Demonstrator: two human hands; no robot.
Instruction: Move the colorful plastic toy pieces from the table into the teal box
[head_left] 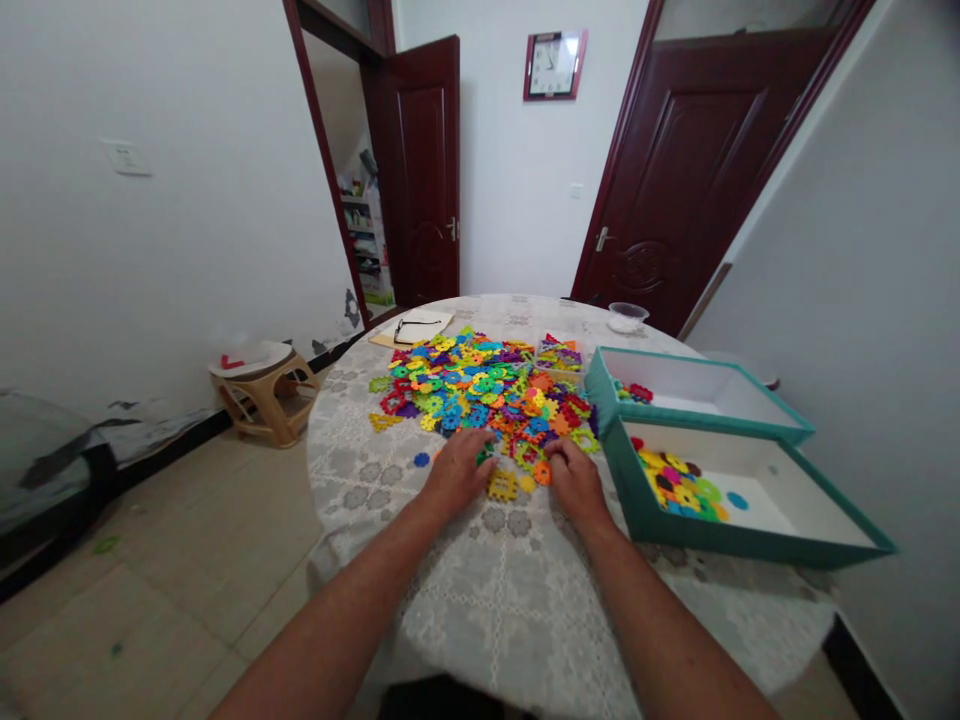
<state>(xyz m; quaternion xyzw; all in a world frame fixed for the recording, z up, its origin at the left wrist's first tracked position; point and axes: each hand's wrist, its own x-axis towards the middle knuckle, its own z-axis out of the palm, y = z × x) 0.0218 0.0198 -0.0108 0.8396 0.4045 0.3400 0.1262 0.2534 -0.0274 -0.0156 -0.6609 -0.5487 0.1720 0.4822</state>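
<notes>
A heap of colourful plastic gear pieces [480, 385] covers the middle of the round table. At its near edge, my left hand [459, 465] is closed, with a green gear piece [484, 454] at its thumb and fingertips. My right hand [577, 478] has its fingers curled at the heap's near right edge; whatever they pinch is hidden. Just left of that hand lies an orange gear [542, 473]. Between the hands rest a yellow square toothed piece [502, 487] and a small yellow gear [527, 484]. A blue gear [421, 460] lies left of my left hand.
Two joined teal box halves [705, 535] stand at the right, holding sorted gears. Behind the heap is a clear divided tray [559, 356] of pieces. Glasses [416, 324] lie on paper at the back left; a clear bowl [627, 317] sits at the back right.
</notes>
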